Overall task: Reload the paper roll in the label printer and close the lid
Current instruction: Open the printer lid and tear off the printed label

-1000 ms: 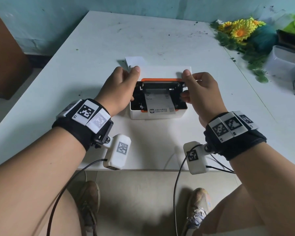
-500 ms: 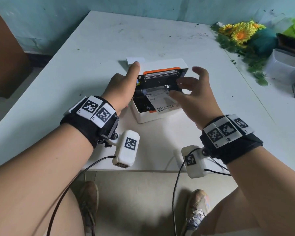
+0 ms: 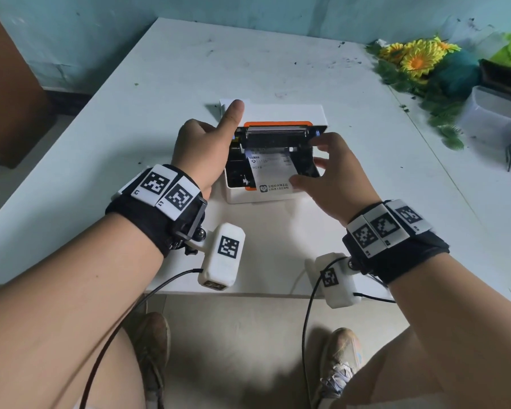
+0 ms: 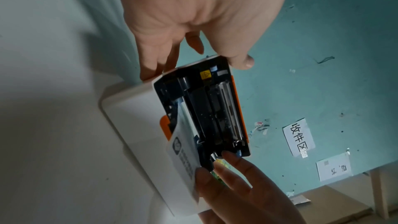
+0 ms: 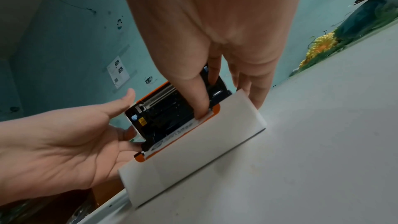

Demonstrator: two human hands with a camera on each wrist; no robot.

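Note:
The white label printer (image 3: 266,197) with orange trim sits mid-table, its lid (image 3: 283,113) raised so the black inside shows. A printed paper strip (image 3: 273,175) runs out of the bay over the front lip. My left hand (image 3: 207,149) lies against the printer's left side with its thumb straight up along the lid's left corner. In the left wrist view its fingers (image 4: 150,67) are straight behind the printer (image 4: 133,117). My right hand (image 3: 328,184) presses its thumb (image 5: 202,113) on the strip (image 5: 172,137) and touches the lid's right end with a fingertip. The roll is hidden.
A small white paper piece (image 3: 230,101) lies just behind the printer. Artificial sunflowers (image 3: 416,57) and a clear plastic tub (image 3: 496,113) crowd the right side. The table's near edge (image 3: 248,292) is close below my wrists. A brown surface (image 3: 9,98) stands at the left.
My right hand let go of the lid's right corner and dropped forward, with its thumb now on the paper strip. The left thumb stayed at the lid's left corner.

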